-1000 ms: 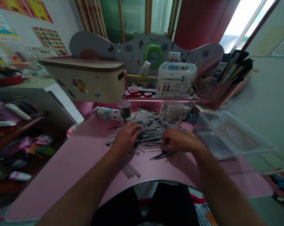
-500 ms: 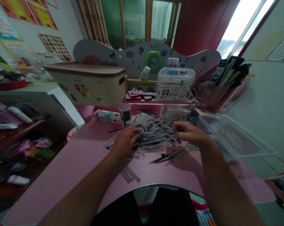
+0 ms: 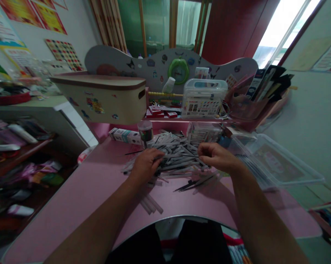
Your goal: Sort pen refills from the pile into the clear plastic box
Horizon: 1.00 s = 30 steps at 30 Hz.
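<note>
A heap of thin grey-white sticks that look like pen refills in clear sleeves (image 3: 179,148) lies on the pink desk between my hands. Over its left side, my left hand (image 3: 146,163) is closed, thumb and fingers pressed together; what it pinches I cannot make out. My right hand (image 3: 216,156) hovers at the heap's right edge with fingers curled into a pinch, and anything in it is too small to name. Nearer to me lie a few black-tipped pen refills (image 3: 191,185). Several clear sleeves (image 3: 151,204) rest beside my left forearm.
Behind the heap stand a clear round tub (image 3: 145,132), a long printed box (image 3: 125,135) and a clear plastic case (image 3: 204,132). An opened clear bin (image 3: 286,161) is at right. Above, a shelf holds a cream storage box (image 3: 105,99) and a handled case (image 3: 204,99).
My right hand has shifted slightly left, closer to the heap's middle. My left hand has barely moved, staying closed over the left side.
</note>
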{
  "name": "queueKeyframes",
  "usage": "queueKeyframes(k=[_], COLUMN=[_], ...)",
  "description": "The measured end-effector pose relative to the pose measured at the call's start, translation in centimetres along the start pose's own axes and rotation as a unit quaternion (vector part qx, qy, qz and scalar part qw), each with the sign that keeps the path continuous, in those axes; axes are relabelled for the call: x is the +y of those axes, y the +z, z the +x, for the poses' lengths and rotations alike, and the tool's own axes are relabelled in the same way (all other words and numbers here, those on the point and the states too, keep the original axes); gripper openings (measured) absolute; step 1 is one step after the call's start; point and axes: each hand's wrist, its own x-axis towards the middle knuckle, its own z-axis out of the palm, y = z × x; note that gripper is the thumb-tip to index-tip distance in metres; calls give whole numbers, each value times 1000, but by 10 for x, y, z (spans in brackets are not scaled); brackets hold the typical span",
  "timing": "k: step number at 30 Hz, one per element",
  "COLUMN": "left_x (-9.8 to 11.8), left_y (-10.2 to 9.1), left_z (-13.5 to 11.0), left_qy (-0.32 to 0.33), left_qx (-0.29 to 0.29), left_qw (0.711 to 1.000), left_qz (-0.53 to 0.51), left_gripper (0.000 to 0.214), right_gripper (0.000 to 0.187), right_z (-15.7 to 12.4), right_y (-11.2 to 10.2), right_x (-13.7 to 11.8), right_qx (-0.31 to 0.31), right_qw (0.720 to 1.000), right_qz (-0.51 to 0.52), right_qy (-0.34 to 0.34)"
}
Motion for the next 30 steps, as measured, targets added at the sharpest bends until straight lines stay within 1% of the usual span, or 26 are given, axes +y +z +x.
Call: queueKeyframes(k=[3,6,8,10,12,14,15,17,19,22,25,28,30], left_x=[-1,2,6,11,15,18,20,23,26,29,30,32,33], left_y=[0,-1,-3,-3,-2,0,1,3,4,3,3,4,4], left_z=[0,0,0,-1,-2,-3,-4,-5,-5,-6,-6,-6,-5], left_qy=[8,5,0,-8,-20,-44,-63,-110,-147,-165,-143,-105,-98], left_qx=[-4,-9,-9,-17,-33,-48,-55,-73,-88,-90,-94,-112,-117], left_qw=[1000,1000,1000,999,996,988,982,962,939,918,919,927,932], left_qz=[13,13,-3,-34,-80,-138,-171,-239,-299,-350,-356,-341,-328], left_gripper=[16,14,12,12,13,14,15,15,15,14,14,15,15], right_gripper=[10,13,14,18,29,44,50,57,57,49,43,26,19], right_z=[-1,0,3,7,11,14,15,17,18,18,17,16,16], right_y=[0,6,15,26,37,45,48,53,57,65,74,81,83], right_x=[-2,-2,-1,1,1,-1,-2,-4,-3,0,1,-3,-4], right_qx=[34,91,136,165,157,126,112,98,96,88,62,41,44], right_qw=[999,995,988,975,954,931,922,914,913,918,940,968,973], right_qz=[-9,15,60,142,250,342,369,392,394,384,333,239,214], right_qy=[-7,-23,-37,-45,-43,-38,-35,-31,-33,-35,-37,-67,-77])
